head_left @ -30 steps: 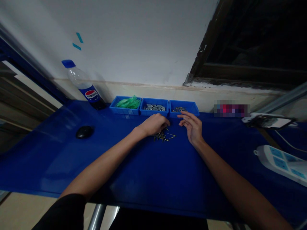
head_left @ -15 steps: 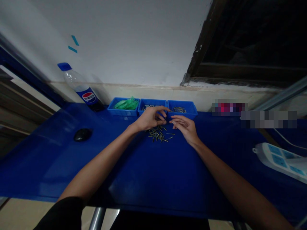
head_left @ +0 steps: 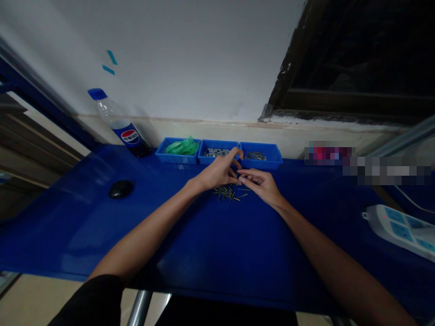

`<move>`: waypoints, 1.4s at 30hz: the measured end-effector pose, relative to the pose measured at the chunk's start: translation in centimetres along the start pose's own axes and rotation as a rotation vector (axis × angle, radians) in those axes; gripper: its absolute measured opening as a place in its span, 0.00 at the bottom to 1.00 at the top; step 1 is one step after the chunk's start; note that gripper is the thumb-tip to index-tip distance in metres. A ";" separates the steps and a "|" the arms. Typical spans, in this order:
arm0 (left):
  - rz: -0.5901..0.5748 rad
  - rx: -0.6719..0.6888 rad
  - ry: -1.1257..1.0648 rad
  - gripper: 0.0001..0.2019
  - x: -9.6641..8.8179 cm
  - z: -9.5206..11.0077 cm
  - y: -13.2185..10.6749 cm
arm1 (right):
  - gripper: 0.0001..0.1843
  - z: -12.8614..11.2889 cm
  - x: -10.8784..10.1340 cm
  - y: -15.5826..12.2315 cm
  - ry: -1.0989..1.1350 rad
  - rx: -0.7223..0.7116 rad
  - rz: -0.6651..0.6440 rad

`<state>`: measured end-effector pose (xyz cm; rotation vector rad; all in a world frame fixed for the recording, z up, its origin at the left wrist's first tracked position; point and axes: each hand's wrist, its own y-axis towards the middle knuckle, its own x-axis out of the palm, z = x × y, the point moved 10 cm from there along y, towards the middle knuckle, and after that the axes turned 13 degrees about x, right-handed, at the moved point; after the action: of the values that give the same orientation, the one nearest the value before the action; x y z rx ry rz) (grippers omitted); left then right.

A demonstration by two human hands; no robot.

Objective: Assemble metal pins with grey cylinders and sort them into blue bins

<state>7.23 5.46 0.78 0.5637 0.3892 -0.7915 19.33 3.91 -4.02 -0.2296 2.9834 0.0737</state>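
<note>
Head view, left to right: what are your fingers doing?

My left hand (head_left: 219, 174) has its index finger arched up and apart, with the thumb low beside my right fingertips. On my right hand (head_left: 263, 184), thumb and index come together at the tips. Something small may sit where they meet, but it's too tiny to tell whether either hand is clamped on it.

And the thin metal pieces?

The loose pile (head_left: 227, 194) lies just below my fingertips, mid-bench (head_left: 220, 253), towards the back edge; a few stray out to its right. I'd judge each one light, stiff and hard to break, a bit slippery. Best pinched mid-shank, between thumb and index pads.

What are the things around you made of?

Near the back left corner stands a clear, round plastic bottle (head_left: 129, 136), dark drink in its bottom; closer to the left edge, a smooth, black, rounded mouse (head_left: 119, 189). Along the back edge come three rigid blue plastic bins: the left bin (head_left: 176, 158) with crinkled green film (head_left: 183, 146), the middle bin (head_left: 210, 160) with short grey metal cylinders (head_left: 213, 152), the right bin (head_left: 263, 165) with slim metal pins (head_left: 256, 155). By the right edge, a glossy white unit (head_left: 384, 222) with blue panels, probably a power strip.
</note>
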 end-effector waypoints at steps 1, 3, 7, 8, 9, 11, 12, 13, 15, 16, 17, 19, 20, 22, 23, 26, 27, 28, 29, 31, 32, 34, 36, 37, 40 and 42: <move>-0.004 0.006 0.004 0.35 0.1 0.1 0.0 | 0.18 -0.1 0.1 0.0 -0.014 -0.003 -0.003; -0.013 0.013 0.013 0.35 0.3 0.3 0.0 | 0.17 -0.2 0.1 0.0 -0.037 -0.011 -0.008; -0.040 0.016 0.027 0.36 0.7 0.2 0.0 | 0.15 -0.2 0.4 0.0 -0.050 0.009 -0.035; -0.045 0.018 0.030 0.36 0.7 0.1 0.0 | 0.14 -0.1 0.5 0.1 -0.043 0.020 -0.044; -0.050 0.022 0.034 0.36 0.7 0.1 0.0 | 0.14 0.0 0.5 0.1 -0.032 0.028 -0.054; -0.054 0.028 0.046 0.35 0.5 0.2 0.0 | 0.13 0.2 0.6 0.1 -0.006 0.038 -0.071; -0.051 0.029 0.053 0.34 0.3 0.2 0.0 | 0.13 0.2 0.7 0.1 0.005 0.042 -0.077; -0.044 0.030 0.058 0.34 0.0 0.3 0.0 | 0.13 0.3 0.6 0.1 0.016 0.048 -0.079; -0.015 0.038 0.062 0.34 -0.5 0.3 0.0 | 0.14 0.4 0.4 0.2 0.036 0.061 -0.066; 0.003 0.046 0.056 0.34 -0.8 0.3 0.1 | 0.15 0.3 0.2 0.2 0.048 0.064 -0.049; 0.022 0.057 0.044 0.34 -1.0 0.3 0.1 | 0.16 0.3 -0.1 0.3 0.062 0.065 -0.031; 0.048 0.081 0.006 0.33 -1.3 0.4 0.2 | 0.17 0.2 -0.6 0.4 0.092 0.062 0.002; 0.056 0.089 -0.005 0.33 -1.5 0.5 0.3 | 0.17 0.2 -0.9 0.4 0.106 0.062 0.016; 0.049 0.090 0.028 0.32 -2.0 0.6 0.3 | 0.18 0.3 -1.4 0.6 0.133 0.071 0.038; 0.031 0.080 0.074 0.31 -2.2 0.6 0.3 | 0.18 0.4 -1.6 0.6 0.146 0.076 0.049; -0.095 -0.002 0.259 0.24 -2.9 0.2 0.0 | 0.18 0.8 -2.2 0.7 0.199 0.081 0.089; -0.141 -0.039 0.310 0.20 -3.1 -0.1 -0.2 | 0.18 0.9 -2.4 0.7 0.217 0.078 0.106; -0.185 -0.070 0.353 0.15 -3.3 -0.3 -0.5 | 0.17 0.9 -2.6 0.6 0.232 0.074 0.124; -0.215 -0.098 0.395 0.13 -3.7 -0.5 -0.7 | 0.17 1.0 -2.7 0.6 0.242 0.071 0.141; -0.289 -0.151 0.478 0.12 -4.0 -0.8 -1.3 | 0.17 1.1 -2.9 0.6 0.251 0.064 0.168; -0.324 -0.180 0.519 0.13 -4.2 -1.0 -1.6 | 0.17 1.1 -2.9 0.6 0.254 0.060 0.179; -0.385 -0.246 0.581 0.18 -4.4 -1.5 -2.3 | 0.16 1.1 -3.1 0.5 0.264 0.052 0.198; -0.422 -0.307 0.597 0.25 -4.4 -1.9 -2.9 | 0.15 1.0 -3.4 0.5 0.290 0.040 0.231; -0.432 -0.332 0.596 0.29 -4.3 -2.1 -3.1 | 0.14 1.0 -3.7 0.4 0.313 0.031 0.257; -0.470 -0.406 0.601 0.37 -3.9 -3.0 -3.7 | 0.14 0.8 -4.7 0.2 0.387 -0.001 0.334; -0.503 -0.435 0.619 0.36 -3.5 -3.5 -3.9 | 0.19 0.5 -4.9 0.1 0.388 -0.020 0.336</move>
<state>1.60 7.36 -1.41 0.2858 1.2777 -0.9635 24.14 4.79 -3.80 0.2927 3.3755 0.1058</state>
